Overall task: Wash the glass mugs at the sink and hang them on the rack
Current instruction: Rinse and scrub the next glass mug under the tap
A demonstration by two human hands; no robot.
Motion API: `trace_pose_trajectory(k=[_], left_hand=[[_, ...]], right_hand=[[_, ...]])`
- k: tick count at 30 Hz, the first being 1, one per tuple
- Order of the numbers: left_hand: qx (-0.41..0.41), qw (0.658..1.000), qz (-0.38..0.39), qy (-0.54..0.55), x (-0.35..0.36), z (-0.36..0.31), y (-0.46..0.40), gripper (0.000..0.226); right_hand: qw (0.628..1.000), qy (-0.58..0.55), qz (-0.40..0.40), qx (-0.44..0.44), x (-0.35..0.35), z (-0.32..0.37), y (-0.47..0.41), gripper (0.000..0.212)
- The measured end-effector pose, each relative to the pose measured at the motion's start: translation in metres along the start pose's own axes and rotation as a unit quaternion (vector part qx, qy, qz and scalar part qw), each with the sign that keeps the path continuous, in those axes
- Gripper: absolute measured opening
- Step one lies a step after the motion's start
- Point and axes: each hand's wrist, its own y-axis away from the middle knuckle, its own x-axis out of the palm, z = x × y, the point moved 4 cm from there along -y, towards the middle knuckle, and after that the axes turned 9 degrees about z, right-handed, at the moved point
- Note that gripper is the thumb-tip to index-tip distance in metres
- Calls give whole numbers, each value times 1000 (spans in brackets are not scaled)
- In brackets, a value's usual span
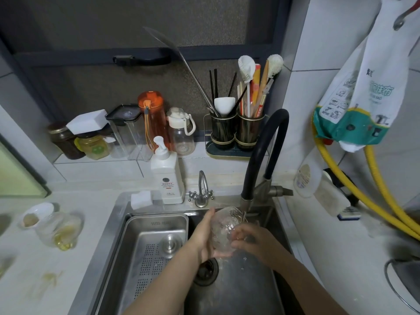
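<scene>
A clear textured glass mug is held over the steel sink, its mouth tilted up under the black faucet, where water runs into it. My left hand cups the mug from the left and underneath. My right hand grips the mug's right side with curled fingers. A second glass mug with yellowish residue stands on the counter at the left. No rack is in view.
A perforated steel drain tray fills the sink's left half. A soap pump bottle, white sponge and small tap line the back rim. Jars, bottles and a utensil holder stand on the ledge. Yellow hoses run at right.
</scene>
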Motion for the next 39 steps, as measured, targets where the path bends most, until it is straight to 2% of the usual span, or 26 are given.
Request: trace_pose_trajectory(k=[2,5,8,10,12,14,16,17,18,19,20,21,23,26,28,31,35,39], left_hand=[[22,999,-8,-30,2,0,3,65],[134,971,-48,-191,2,-8,8,42],[154,943,12,-295,12,-5,15,42],[135,942,40,-305,12,1,16,56],[119,945,61,-297,11,7,17,85],[118,929,67,-345,12,12,17,110],[140,898,37,-416,16,10,17,111],[160,891,17,-424,18,7,18,100],[176,896,-2,-407,17,5,18,79],[182,912,-19,-366,14,4,18,58],[175,935,-35,-306,10,3,19,46],[156,956,-46,-243,6,4,19,46],[100,983,-44,-145,2,8,19,69],[30,993,-20,-109,9,14,13,92],[4,995,-10,-101,17,16,14,89],[-26,992,1,-124,26,18,14,75],[-65,990,9,-127,40,12,10,91],[-94,988,9,-122,50,4,2,85]], right_hand=[[998,-63,-14,20,1,-4,2,17],[996,-85,-14,23,-2,-2,5,21],[998,-63,8,23,-4,-1,6,20],[996,-82,-4,34,-4,-1,8,21],[990,-131,-32,39,-5,-2,11,18],[986,-159,-42,33,-5,0,12,17],[984,-168,-54,34,-3,2,10,14],[981,-174,-69,40,-3,2,10,10],[977,-189,-85,43,-3,3,11,10],[973,-203,-102,43,-5,0,12,14],[970,-212,-115,43,-6,-2,16,18],[969,-211,-124,41,-8,-4,21,22],[971,-207,-114,26,-6,-6,29,26],[984,-171,-49,12,3,-3,30,35],[990,-134,-35,25,5,-3,29,45],[992,-82,-65,68,-4,-21,27,58],[989,-34,-90,110,-19,-28,27,42],[987,-33,-116,109,-33,-22,30,35]])
